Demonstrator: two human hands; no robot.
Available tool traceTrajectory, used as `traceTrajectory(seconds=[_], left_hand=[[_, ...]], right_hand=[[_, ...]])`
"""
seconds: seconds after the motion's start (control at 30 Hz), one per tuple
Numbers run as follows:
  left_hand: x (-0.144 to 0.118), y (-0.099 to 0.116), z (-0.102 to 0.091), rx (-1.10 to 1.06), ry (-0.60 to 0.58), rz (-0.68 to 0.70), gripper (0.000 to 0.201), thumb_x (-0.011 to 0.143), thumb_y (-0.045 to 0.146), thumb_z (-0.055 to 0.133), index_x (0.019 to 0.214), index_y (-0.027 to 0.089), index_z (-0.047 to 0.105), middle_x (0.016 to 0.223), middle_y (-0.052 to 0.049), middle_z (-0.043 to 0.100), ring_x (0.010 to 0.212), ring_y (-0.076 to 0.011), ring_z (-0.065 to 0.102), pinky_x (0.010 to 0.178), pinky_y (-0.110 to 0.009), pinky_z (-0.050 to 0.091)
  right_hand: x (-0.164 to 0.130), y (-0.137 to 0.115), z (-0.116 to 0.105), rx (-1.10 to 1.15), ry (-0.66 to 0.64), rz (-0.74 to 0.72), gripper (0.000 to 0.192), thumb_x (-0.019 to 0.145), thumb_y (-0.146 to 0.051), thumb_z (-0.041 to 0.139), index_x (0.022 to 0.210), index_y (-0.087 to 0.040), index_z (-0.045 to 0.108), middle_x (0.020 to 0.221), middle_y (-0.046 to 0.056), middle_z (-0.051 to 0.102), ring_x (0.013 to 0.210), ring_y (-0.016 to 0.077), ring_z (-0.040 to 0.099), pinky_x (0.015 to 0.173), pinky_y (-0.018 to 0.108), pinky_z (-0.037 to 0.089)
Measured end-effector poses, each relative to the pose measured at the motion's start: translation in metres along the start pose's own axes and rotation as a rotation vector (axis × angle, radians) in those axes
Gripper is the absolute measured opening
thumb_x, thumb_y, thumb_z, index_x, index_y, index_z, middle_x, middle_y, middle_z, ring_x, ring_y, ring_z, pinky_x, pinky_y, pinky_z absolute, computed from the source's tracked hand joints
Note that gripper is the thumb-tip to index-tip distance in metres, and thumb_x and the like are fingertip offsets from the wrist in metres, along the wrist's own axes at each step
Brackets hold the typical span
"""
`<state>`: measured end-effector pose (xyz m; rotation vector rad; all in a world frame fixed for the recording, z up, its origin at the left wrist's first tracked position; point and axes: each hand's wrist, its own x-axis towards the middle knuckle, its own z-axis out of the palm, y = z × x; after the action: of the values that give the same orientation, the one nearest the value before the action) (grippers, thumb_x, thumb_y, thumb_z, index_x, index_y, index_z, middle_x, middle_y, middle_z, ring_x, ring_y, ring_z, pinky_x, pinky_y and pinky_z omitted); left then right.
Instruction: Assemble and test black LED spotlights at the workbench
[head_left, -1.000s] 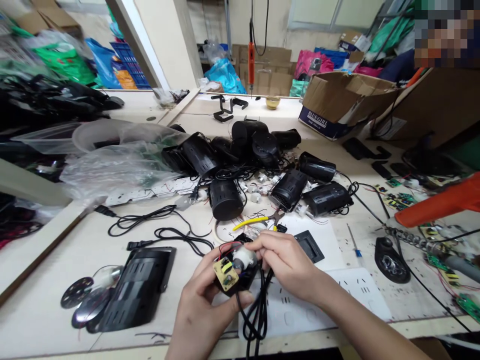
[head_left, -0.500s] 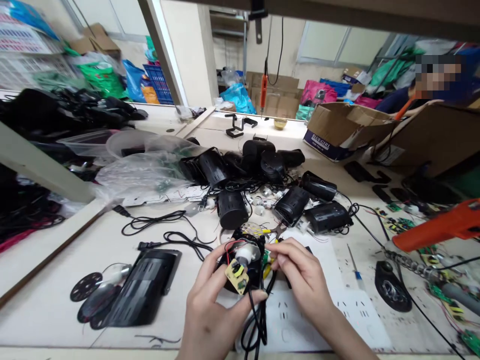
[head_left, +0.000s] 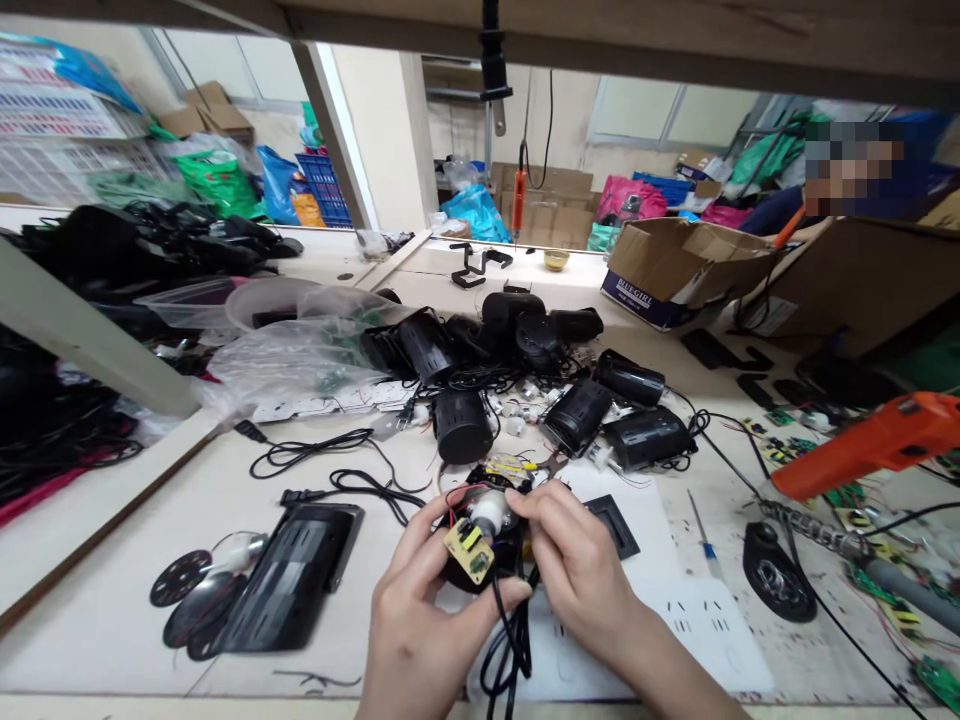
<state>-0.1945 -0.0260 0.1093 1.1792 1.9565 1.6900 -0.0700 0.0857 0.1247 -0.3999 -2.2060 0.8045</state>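
My left hand (head_left: 427, 600) is closed round a black device housing (head_left: 461, 577), its thumb below and its fingers on the far side. At its open end sit a white motor-like cylinder (head_left: 491, 508) and a small tan circuit board (head_left: 469, 550), joined by thin red wires. A black power cord (head_left: 501, 600) hangs from the housing in loops. My right hand (head_left: 581, 575) has its fingers bent together, with a fingertip against the white cylinder's right side; what they pinch, if anything, is hidden. Yellow-handled pliers (head_left: 517, 466) lie just behind the housing.
Several slotted black housings (head_left: 461, 425) lie behind my hands. Another housing (head_left: 296, 575) rests at left beside black discs (head_left: 180, 578). A white sheet (head_left: 705, 640), a screwdriver (head_left: 705, 530) and an orange electric screwdriver (head_left: 862, 445) are at right. A person's arm (head_left: 780, 208) shows beyond a cardboard box (head_left: 675, 255).
My right hand has moved left from beside the housing onto the white cylinder, uncovering a black square frame on the sheet. The left hand keeps its hold. The camera view has shifted slightly.
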Motion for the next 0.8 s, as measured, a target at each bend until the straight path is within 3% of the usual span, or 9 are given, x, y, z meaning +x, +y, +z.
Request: traceTrajectory(seconds=[0.13,0.23,0.33,0.43,0.6,0.73,0.8], left_hand=[[0.003,-0.003,-0.001,0.045,0.029,0.027,0.044,0.066,0.039,0.083,0.107,0.026,0.073,0.127,-0.009,0.062,0.119,-0.0282,0.061,0.1,-0.038,0.053],[0.009,-0.003,-0.008,0.038,0.103,0.042,0.034,0.068,0.036,0.082,0.099,0.024,0.074,0.129,-0.008,0.061,0.121,-0.0269,0.059,0.098,-0.034,0.054],[0.014,0.002,-0.019,0.037,0.21,0.045,0.024,0.069,0.034,0.081,0.088,0.02,0.074,0.129,-0.008,0.061,0.121,-0.0251,0.059,0.094,-0.028,0.056],[0.019,0.011,-0.03,0.081,0.3,0.027,0.027,0.07,0.034,0.079,0.091,0.018,0.073,0.128,-0.008,0.061,0.12,-0.0245,0.059,0.096,-0.03,0.055],[0.024,0.016,-0.037,0.143,0.353,-0.006,0.029,0.068,0.037,0.079,0.089,0.018,0.073,0.126,-0.008,0.063,0.119,-0.0256,0.059,0.099,-0.034,0.054],[0.023,0.011,-0.035,0.162,0.342,-0.003,0.029,0.067,0.039,0.079,0.087,0.018,0.073,0.125,-0.008,0.063,0.119,-0.0273,0.059,0.096,-0.034,0.056],[0.021,0.007,-0.034,0.162,0.325,0.001,0.031,0.067,0.04,0.079,0.088,0.018,0.074,0.125,-0.009,0.063,0.121,-0.0277,0.058,0.096,-0.034,0.056]], right_hand=[[-0.002,-0.001,-0.005,-0.001,0.064,0.073,0.038,0.09,-0.002,0.039,0.119,-0.017,0.058,0.101,0.008,0.059,0.086,0.0151,0.061,0.075,0.026,0.051],[-0.01,0.006,-0.016,-0.036,0.12,0.137,0.03,0.09,-0.004,0.042,0.109,-0.019,0.06,0.093,0.004,0.061,0.08,0.0133,0.061,0.071,0.024,0.05],[-0.022,0.021,-0.032,-0.134,0.097,0.171,0.025,0.089,-0.003,0.044,0.095,-0.02,0.062,0.083,0.001,0.062,0.077,0.0134,0.061,0.069,0.023,0.048],[-0.028,0.035,-0.045,-0.224,0.047,0.158,0.028,0.087,0.0,0.043,0.094,-0.019,0.062,0.087,0.003,0.063,0.081,0.0149,0.061,0.073,0.025,0.048],[-0.01,0.038,-0.048,-0.385,-0.173,0.17,0.033,0.081,0.002,0.04,0.091,-0.016,0.065,0.088,0.006,0.06,0.086,0.0192,0.058,0.079,0.031,0.048],[0.011,0.022,-0.029,-0.496,-0.513,0.228,0.03,0.072,-0.003,0.052,0.093,-0.017,0.068,0.093,0.008,0.059,0.092,0.023,0.055,0.082,0.034,0.048],[0.015,0.018,-0.017,-0.58,-0.566,0.24,0.035,0.069,-0.002,0.052,0.098,-0.016,0.067,0.098,0.011,0.058,0.094,0.0255,0.054,0.081,0.036,0.048]])
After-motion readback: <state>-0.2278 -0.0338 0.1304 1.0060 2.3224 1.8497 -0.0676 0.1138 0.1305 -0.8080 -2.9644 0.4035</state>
